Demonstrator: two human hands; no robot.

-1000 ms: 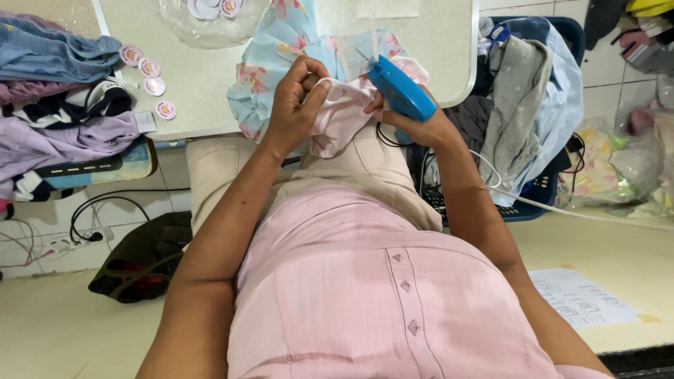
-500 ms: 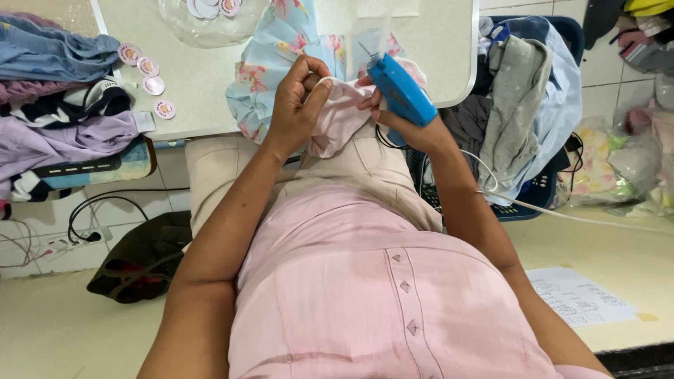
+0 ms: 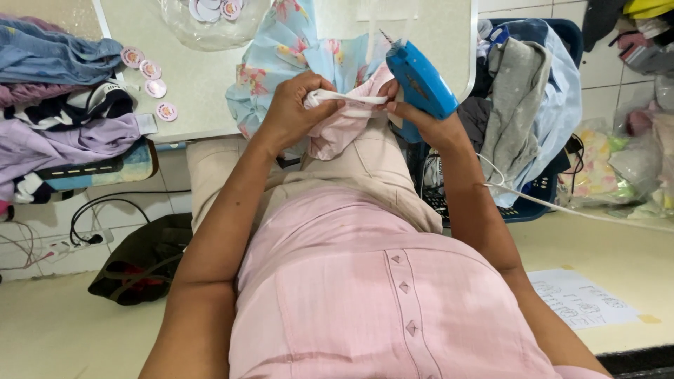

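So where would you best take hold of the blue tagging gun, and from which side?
Probably by its thick lower handle, coming from below and the right, as the right hand does now. The blue tagging gun is tilted, with its needle at the top left, near the pink garment held by the left hand, so the handle end is the safer grip.

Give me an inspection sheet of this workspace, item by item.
Surface: white table, partly covered.
Job's things: pink garment with white band; blue tagging gun.
Clutter: round tags; floral cloth; folded clothes stack; basket of clothes.
Grippers: left hand pinches the band; right hand grips the gun.
Cables: black cable; white cord.
Surroundings: dark bag; paper sheet.
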